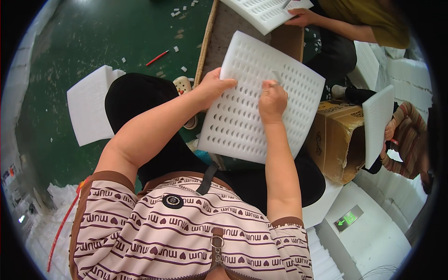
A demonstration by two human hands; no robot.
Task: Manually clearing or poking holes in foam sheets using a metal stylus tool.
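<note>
Closest in, a pale pink, heart-printed top (182, 238) is covering the wearer's torso. Over the lap, a flat white foam board (242, 112) is slanting, showing rows of small crescent-like slots. The left hand (212, 88) is gripping its left edge; the right hand (273, 101) is clenching a slim greyish tool (276, 75) against it.

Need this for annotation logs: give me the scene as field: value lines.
left hand: gripping left edge of white foam board
right hand: closed around slim tool, over the board
board pattern: rows of crescent shapes
floor: green, with red stick, white scraps
right side: open cardboard box; co-worker holding another white board
</note>
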